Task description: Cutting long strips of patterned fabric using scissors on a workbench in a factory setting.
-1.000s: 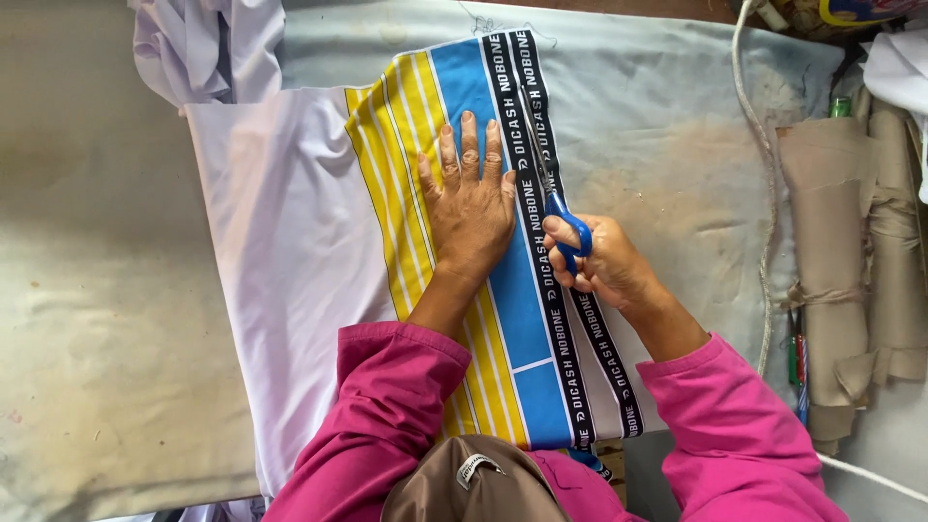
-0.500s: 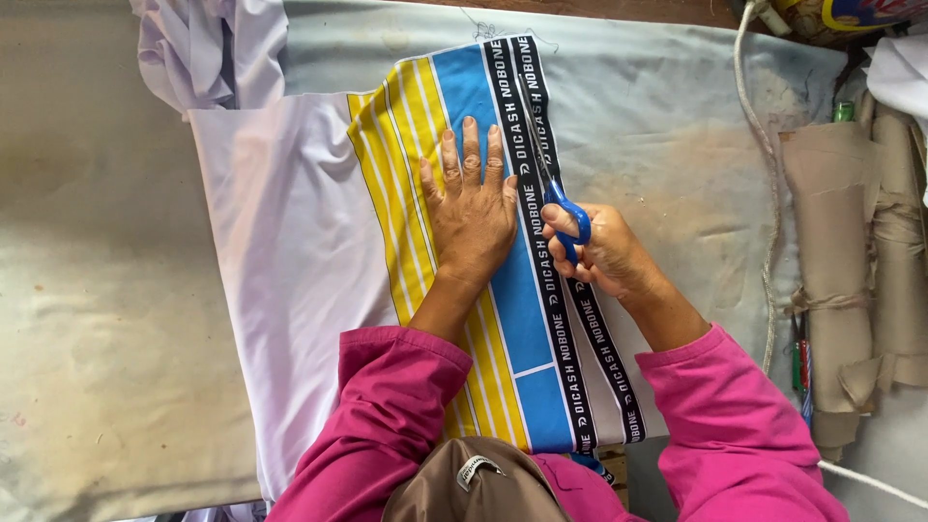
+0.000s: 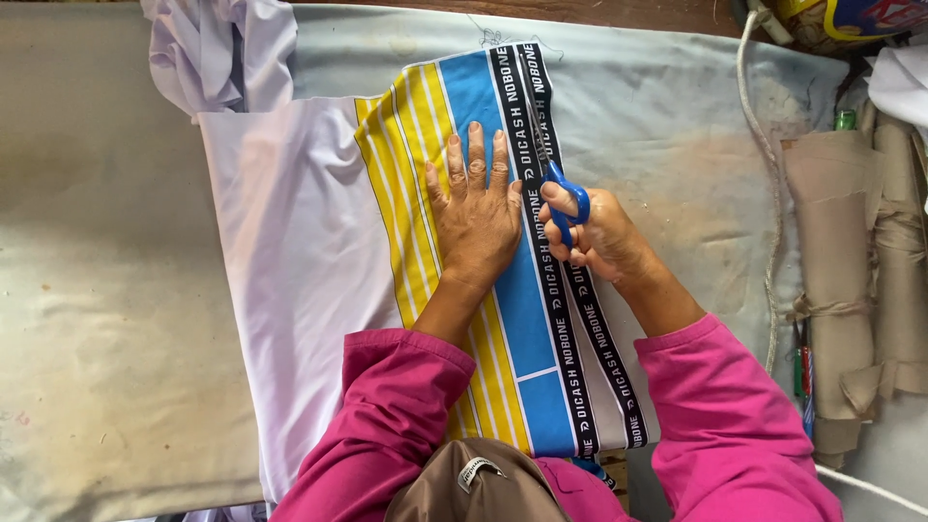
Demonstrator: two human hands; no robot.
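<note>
A printed fabric panel lies flat on the padded table, white at the left with yellow stripes, a blue band and black lettered bands. My left hand presses flat on the blue and yellow part, fingers spread. My right hand grips blue-handled scissors, whose blades point away from me along the black bands. A cut runs between the two black bands below my right hand, and the right strip lies split off.
Bunched white cloth sits at the top left. Rolls of brown paper tied with string lie at the right edge, beside a white cord. The table is covered in stained pale cloth.
My right hand and the scissors have moved forward along the black bands, lengthening the cut. My left hand has shifted forward slightly with them.
</note>
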